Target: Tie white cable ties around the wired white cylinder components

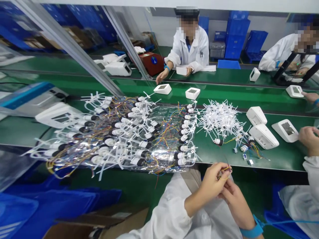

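Observation:
Just off the near edge of the table, my left hand point(211, 181) is closed, its fingertips pinching thin coloured wires point(224, 170), yellow and dark red among them. Directly below and against it, my right hand point(233, 196) is closed too; what its fingers grip is hidden by the hands. On the table ahead lie a small white-and-black pump-like part point(244, 148) with wires, another such part point(218, 142), and several small blue-and-white pieces point(244, 156). A heap of white cable ties point(220, 118) lies behind them.
To the left, rows of white-and-black parts with tubes and wires point(144, 136) lie on clear plastic. White device housings point(264, 136) stand at right, near a co-worker's hand point(309, 139). More housings point(162, 88) sit on the green belt. A co-worker point(189, 49) sits opposite. A metal post point(74, 49) rises at left.

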`<act>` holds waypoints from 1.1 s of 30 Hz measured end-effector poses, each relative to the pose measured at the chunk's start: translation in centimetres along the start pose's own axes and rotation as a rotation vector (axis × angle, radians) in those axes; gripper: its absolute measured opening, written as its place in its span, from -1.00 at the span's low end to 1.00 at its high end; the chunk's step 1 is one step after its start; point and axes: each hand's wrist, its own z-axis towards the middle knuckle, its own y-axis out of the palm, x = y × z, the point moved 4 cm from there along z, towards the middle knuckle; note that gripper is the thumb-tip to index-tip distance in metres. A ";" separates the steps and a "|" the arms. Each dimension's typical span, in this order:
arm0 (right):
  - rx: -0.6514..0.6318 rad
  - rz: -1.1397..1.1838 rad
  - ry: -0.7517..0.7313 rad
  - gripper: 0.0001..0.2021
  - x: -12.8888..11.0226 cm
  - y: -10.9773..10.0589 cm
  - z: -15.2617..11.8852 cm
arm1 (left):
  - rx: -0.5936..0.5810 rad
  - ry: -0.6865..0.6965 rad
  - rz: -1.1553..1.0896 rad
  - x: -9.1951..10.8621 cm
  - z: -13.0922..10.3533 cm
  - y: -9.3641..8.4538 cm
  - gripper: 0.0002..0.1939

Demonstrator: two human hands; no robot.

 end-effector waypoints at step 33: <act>0.193 -0.467 -0.331 -0.55 -1.3 -0.1 -2.5 | -0.006 -0.371 -0.630 -5.6 -8.0 -3.1 -0.36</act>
